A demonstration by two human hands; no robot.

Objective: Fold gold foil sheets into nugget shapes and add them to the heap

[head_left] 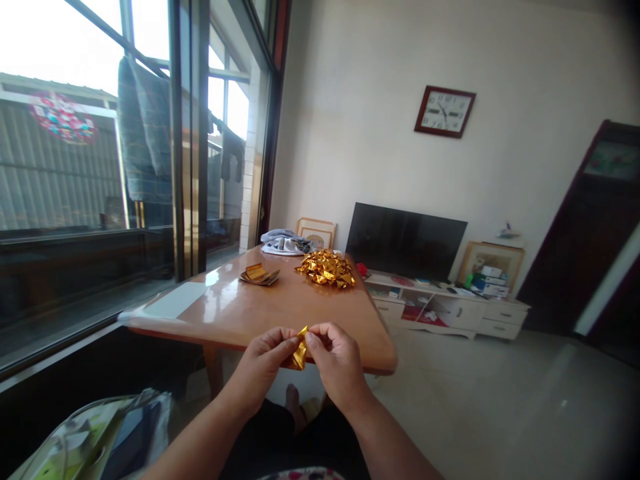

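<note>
A folded piece of gold foil paper (299,355) is held between my two hands, just in front of the table's near edge. My left hand (267,363) pinches its left side between thumb and fingers. On the other side, my right hand (337,363) grips the upper right edge with thumb and curled fingers. Farther back on the wooden table (280,310) is a heap of folded gold foil pieces (327,268). To its left lies a stack of flat gold paper sheets (259,274).
Folded cloth (285,241) lies at the table's far end, and a pale sheet (175,300) at its left. Beyond stand a television (406,241) and a white cabinet (463,315). A glass window (145,167) lines the left side. A bag (115,433) sits at lower left.
</note>
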